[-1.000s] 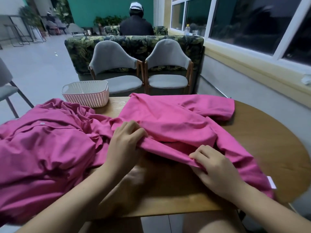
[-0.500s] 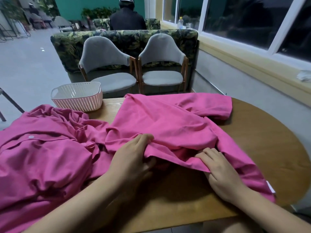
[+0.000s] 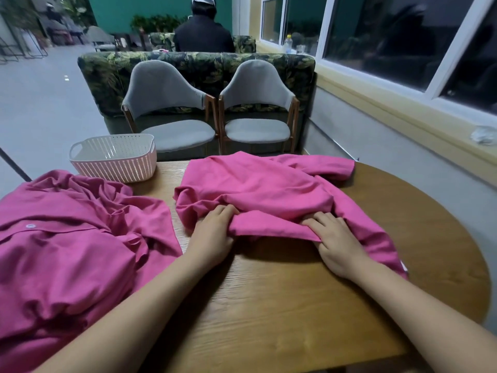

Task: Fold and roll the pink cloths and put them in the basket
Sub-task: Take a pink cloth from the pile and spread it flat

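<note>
A pink cloth (image 3: 263, 189) lies spread on the wooden tabletop (image 3: 269, 305), long axis running left to right, one sleeve (image 3: 336, 168) pointing far right. The left hand (image 3: 212, 235) and right hand (image 3: 338, 243) grip its near hem, fingers (image 3: 224, 211) curled over the fold. A crumpled pink cloth (image 3: 67, 238) lies left of the left fingers; the basket (image 3: 115, 160) stands beyond them.

Two pink cloths (image 3: 263, 189) lie on a brown wood-grain table (image 3: 282, 305) beside a perforated white basket (image 3: 115, 157), before grey chairs (image 3: 166, 103).

No legible text anywhere, small white tag (image 3: 404, 265) on the pink cloth (image 3: 269, 184) (unreadable)
</note>
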### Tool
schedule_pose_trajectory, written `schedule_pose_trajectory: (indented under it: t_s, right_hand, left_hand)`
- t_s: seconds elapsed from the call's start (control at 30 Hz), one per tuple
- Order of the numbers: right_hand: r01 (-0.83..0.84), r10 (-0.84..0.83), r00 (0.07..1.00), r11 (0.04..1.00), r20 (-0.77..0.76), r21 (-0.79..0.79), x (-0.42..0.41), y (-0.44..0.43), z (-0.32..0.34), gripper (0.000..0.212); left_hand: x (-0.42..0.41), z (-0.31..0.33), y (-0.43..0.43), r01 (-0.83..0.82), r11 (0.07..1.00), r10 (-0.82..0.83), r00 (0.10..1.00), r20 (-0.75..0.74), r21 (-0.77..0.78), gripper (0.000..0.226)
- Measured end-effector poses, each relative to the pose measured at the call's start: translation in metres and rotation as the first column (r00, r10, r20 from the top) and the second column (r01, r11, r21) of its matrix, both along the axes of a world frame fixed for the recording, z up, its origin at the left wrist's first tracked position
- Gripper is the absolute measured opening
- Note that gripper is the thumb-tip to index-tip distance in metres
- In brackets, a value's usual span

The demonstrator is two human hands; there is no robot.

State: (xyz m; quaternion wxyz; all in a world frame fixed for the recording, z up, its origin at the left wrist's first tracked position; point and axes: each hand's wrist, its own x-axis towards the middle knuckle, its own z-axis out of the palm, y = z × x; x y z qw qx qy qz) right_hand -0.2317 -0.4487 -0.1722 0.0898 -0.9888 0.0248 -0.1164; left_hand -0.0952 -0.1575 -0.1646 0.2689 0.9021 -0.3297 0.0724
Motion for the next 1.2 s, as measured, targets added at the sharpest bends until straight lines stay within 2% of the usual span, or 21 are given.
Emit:
schedule_pose_trajectory:
  t_s: [0.1,0.2,0.33,0.4,0.47,0.57,0.63,0.73,0.77,0.8,0.83,0.87,0.93,1.0,1.07,1.13,1.2]
  right_hand:
    - [0.013,-0.013,1.0,1.0,0.02,-0.02,0.011,-0.01,0.008,0.051]
    - [0.0,-0.002,0.994,1.0,0.108,0.015,-0.003,-0.018,0.019,0.053]
    - [-0.043,0.032,0.989,0.996,0.143,0.074,-0.044,-0.029,0.033,0.057]
    - [-0.088,0.08,0.989,0.995,0.124,0.056,-0.069,-0.032,0.035,0.061]
    - [-0.129,0.126,0.989,0.991,0.077,0.037,-0.096,-0.033,0.032,0.063]
    - [-0.193,0.193,0.981,0.981,-0.018,0.02,-0.133,-0.03,0.028,0.059]
    - [-0.246,0.244,0.967,0.969,-0.071,-0.034,-0.149,-0.026,0.024,0.056]
    - [-0.305,0.298,0.941,0.952,-0.163,-0.023,-0.16,-0.015,0.029,0.045]
    - [-0.306,0.303,0.934,0.952,-0.187,0.012,-0.159,-0.012,0.032,0.044]
    - [-0.294,0.297,0.932,0.955,-0.209,0.042,-0.155,-0.011,0.038,0.054]
    - [-0.29,0.302,0.928,0.953,-0.22,0.086,-0.151,-0.011,0.043,0.065]
    - [-0.288,0.314,0.924,0.947,-0.219,0.144,-0.146,-0.012,0.048,0.07]
    - [-0.27,0.315,0.941,0.92,-0.123,0.284,-0.131,-0.018,0.054,0.065]
    - [-0.205,0.223,0.975,0.874,0.01,0.441,-0.111,-0.031,0.054,0.067]
    - [-0.112,0.063,0.992,0.841,0.11,0.529,-0.085,-0.053,0.047,0.071]
    - [0.007,-0.083,0.984,0.898,0.155,0.439,-0.057,-0.081,0.037,0.063]
    - [0.103,-0.151,0.975,0.957,0.161,0.272,-0.03,-0.112,0.023,0.04]
  left_hand:
    - [0.004,0.013,-0.009,-0.014,0.997,0.023,0.994,0.111,-0.073,0.047]
    - [-0.008,0.027,-0.007,0.073,0.981,-0.04,0.983,0.179,-0.178,0.048]
    - [-0.047,0.042,0.01,0.332,0.936,-0.313,0.938,0.149,-0.12,0.052]
    - [-0.072,0.047,0.021,0.473,0.88,-0.47,0.88,0.071,-0.041,0.051]
    - [-0.092,0.049,0.03,0.557,0.83,-0.556,0.83,-0.038,0.036,0.047]
    - [-0.113,0.053,0.037,0.63,0.776,-0.612,0.764,-0.206,0.028,0.03]
    - [-0.121,0.059,0.039,0.623,0.782,-0.585,0.738,-0.336,0.007,0.017]
    - [-0.118,0.073,0.045,0.599,0.796,-0.432,0.666,-0.609,0.091,0.062]
    - [-0.116,0.079,0.046,0.614,0.786,-0.424,0.621,-0.659,0.073,0.062]
    - [-0.114,0.083,0.044,0.619,0.785,-0.444,0.592,-0.673,0.026,0.053]
    - [-0.11,0.084,0.039,0.586,0.81,-0.458,0.605,-0.652,-0.025,0.041]
    - [-0.105,0.083,0.031,0.521,0.851,-0.451,0.654,-0.607,-0.07,0.036]
    - [-0.09,0.073,0.01,0.352,0.929,-0.364,0.819,-0.443,-0.114,0.049]
    - [-0.074,0.056,-0.013,0.265,0.958,-0.283,0.929,-0.238,-0.106,0.05]
    - [-0.057,0.039,-0.035,0.236,0.97,-0.241,0.964,-0.113,-0.062,0.037]
    - [-0.042,0.028,-0.055,0.211,0.977,-0.211,0.973,-0.092,-0.013,0.044]
    - [-0.027,0.018,-0.073,0.169,0.984,-0.162,0.98,-0.119,0.048,0.065]
